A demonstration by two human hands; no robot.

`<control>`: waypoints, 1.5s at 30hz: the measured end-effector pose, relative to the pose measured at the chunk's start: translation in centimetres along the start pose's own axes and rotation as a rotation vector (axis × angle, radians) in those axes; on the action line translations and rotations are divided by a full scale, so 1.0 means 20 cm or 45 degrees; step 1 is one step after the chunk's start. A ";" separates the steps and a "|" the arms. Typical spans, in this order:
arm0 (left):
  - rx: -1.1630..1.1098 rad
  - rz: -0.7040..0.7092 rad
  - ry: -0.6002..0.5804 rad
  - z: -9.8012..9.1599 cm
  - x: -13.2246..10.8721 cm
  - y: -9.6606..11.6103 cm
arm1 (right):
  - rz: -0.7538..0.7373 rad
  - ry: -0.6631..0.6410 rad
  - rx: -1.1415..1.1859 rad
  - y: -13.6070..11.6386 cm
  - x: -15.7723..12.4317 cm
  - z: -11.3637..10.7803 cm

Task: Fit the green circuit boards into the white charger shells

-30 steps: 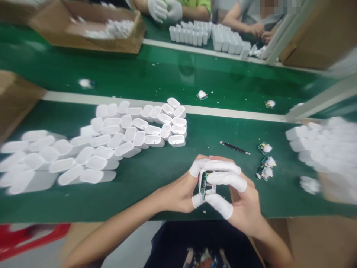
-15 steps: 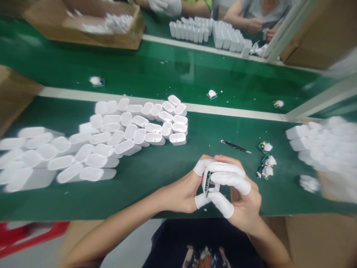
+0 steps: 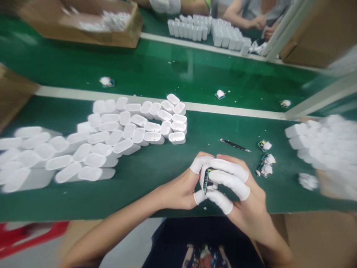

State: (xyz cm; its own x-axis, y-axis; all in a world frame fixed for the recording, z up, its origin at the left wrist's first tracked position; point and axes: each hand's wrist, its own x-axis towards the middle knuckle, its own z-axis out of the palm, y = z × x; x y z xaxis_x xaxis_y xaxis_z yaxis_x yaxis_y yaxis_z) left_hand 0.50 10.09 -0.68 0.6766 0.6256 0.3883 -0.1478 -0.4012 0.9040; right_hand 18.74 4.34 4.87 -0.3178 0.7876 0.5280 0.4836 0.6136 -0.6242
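My left hand (image 3: 186, 186), with white finger cots, is wrapped round a white plastic housing (image 3: 203, 178) with its opening turned to the right. A green circuit board (image 3: 206, 181) sits at that opening, partly inside. My right hand (image 3: 237, 186), also in finger cots, grips the board's right side with bent fingers; its fingertips hide part of it. Just beyond my hands lie black tweezers (image 3: 235, 145). Several small boards with white blobs (image 3: 266, 170) rest to the right of my right hand.
Many open white housings (image 3: 102, 150) stand at the left. White parts are heaped at the right (image 3: 329, 143). Boards lie on a green strip (image 3: 156, 74) behind a pale rail (image 3: 223, 109). A cardboard box (image 3: 122, 37) and other people's hands are at the back.
The boards on the far green strip have shifted right. My right hand's fingers have opened slightly around the board, and both hands have moved slightly left.
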 end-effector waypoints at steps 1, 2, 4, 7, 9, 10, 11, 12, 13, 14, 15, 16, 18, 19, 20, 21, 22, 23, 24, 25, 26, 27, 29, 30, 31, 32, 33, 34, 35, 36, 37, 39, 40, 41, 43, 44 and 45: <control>0.005 -0.012 -0.016 0.00 0.00 -0.01 | -0.018 -0.023 -0.031 0.01 0.00 -0.01; 0.008 -0.024 -0.031 0.00 -0.01 -0.02 | -0.046 -0.025 -0.066 0.02 0.00 -0.02; 0.015 -0.042 -0.050 0.00 -0.01 -0.04 | -0.103 0.023 -0.102 0.04 0.00 -0.03; 0.020 -0.067 -0.053 0.00 0.00 -0.03 | -0.084 0.137 0.064 0.05 -0.02 -0.06; 0.021 -0.072 -0.032 0.01 0.02 -0.02 | -0.023 0.213 0.245 0.05 -0.03 -0.08; 0.023 -0.057 -0.014 0.01 0.02 -0.01 | 0.004 0.249 0.312 0.05 -0.04 -0.08; 0.030 -0.033 0.006 0.01 0.03 0.00 | 0.024 0.273 0.352 0.05 -0.05 -0.08; 0.039 -0.005 0.023 0.01 0.03 0.01 | 0.038 0.283 0.370 0.05 -0.05 -0.08; 0.049 0.019 0.036 0.01 0.04 0.01 | 0.047 0.275 0.374 0.06 -0.05 -0.07; 0.058 0.036 0.041 0.01 0.04 0.02 | 0.046 0.263 0.373 0.06 -0.05 -0.07; 0.063 0.041 0.040 0.01 0.04 0.02 | 0.039 0.248 0.366 0.06 -0.05 -0.06; 0.063 0.046 0.034 0.01 0.04 0.02 | 0.033 0.236 0.354 0.06 -0.05 -0.05; 0.060 0.069 0.025 0.01 0.04 0.03 | 0.009 0.215 0.311 0.05 -0.05 -0.04; 0.061 0.087 0.025 0.01 0.04 0.03 | -0.003 0.204 0.284 0.05 -0.04 -0.04; 0.065 0.106 0.027 0.01 0.04 0.03 | -0.013 0.193 0.256 0.04 -0.04 -0.04; 0.070 0.120 0.032 0.01 0.04 0.03 | -0.019 0.180 0.231 0.04 -0.03 -0.04; 0.074 0.125 0.037 0.01 0.04 0.03 | -0.028 0.171 0.211 0.03 -0.03 -0.05; 0.076 0.124 0.042 0.00 0.04 0.03 | -0.035 0.166 0.196 0.03 -0.03 -0.05; 0.073 0.117 0.046 0.00 0.04 0.03 | -0.041 0.162 0.186 0.03 -0.03 -0.05; 0.063 0.108 0.049 0.00 0.04 0.03 | -0.047 0.157 0.180 0.03 -0.02 -0.05; 0.049 0.101 0.048 0.00 0.04 0.03 | -0.050 0.154 0.176 0.03 -0.02 -0.05; 0.034 0.097 0.044 0.00 0.03 0.03 | -0.051 0.151 0.174 0.02 -0.02 -0.05; 0.016 0.094 0.024 0.00 0.02 0.03 | -0.051 0.145 0.173 0.02 -0.02 -0.04; 0.012 0.091 0.013 0.00 0.02 0.02 | -0.053 0.145 0.175 0.02 -0.02 -0.04; 0.014 0.086 0.004 0.00 0.01 0.02 | -0.057 0.146 0.176 0.02 -0.02 -0.03; 0.015 0.078 -0.003 0.00 0.00 0.02 | -0.063 0.147 0.174 0.02 -0.03 -0.03; 0.015 0.074 -0.004 0.00 0.00 0.01 | -0.067 0.145 0.171 0.02 -0.02 -0.02; 0.014 0.075 -0.004 0.00 0.00 0.01 | -0.071 0.146 0.166 0.02 -0.02 -0.02; 0.016 0.075 -0.002 0.00 -0.01 0.00 | -0.069 0.146 0.161 0.02 -0.02 -0.01; 0.021 0.077 -0.003 0.00 -0.01 0.00 | -0.062 0.147 0.156 0.02 -0.02 -0.01; 0.025 0.083 -0.005 0.00 -0.01 -0.01 | -0.056 0.147 0.153 0.02 -0.01 -0.01; 0.033 0.092 -0.010 0.00 -0.01 -0.01 | -0.053 0.146 0.152 0.02 0.00 0.00; 0.036 0.092 -0.008 0.00 -0.01 -0.02 | -0.051 0.143 0.151 0.02 0.01 0.01; 0.036 0.093 -0.005 0.00 -0.01 -0.02 | -0.044 0.136 0.151 0.02 0.01 0.01; 0.037 0.074 0.010 0.00 -0.01 -0.02 | 0.044 0.112 0.162 0.02 0.01 0.02; 0.044 0.055 0.017 0.00 -0.01 -0.02 | 0.130 0.104 0.182 0.02 0.00 0.02; 0.053 0.043 0.022 0.00 -0.01 -0.02 | 0.234 0.092 0.219 0.02 -0.01 0.03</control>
State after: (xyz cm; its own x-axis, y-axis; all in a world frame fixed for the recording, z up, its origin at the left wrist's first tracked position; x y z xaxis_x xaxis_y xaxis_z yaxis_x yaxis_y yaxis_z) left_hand 0.39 10.16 -1.18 0.6593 0.6223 0.4220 -0.1399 -0.4499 0.8821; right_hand 18.47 4.49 4.22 -0.1749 0.8844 0.4327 0.3803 0.4660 -0.7989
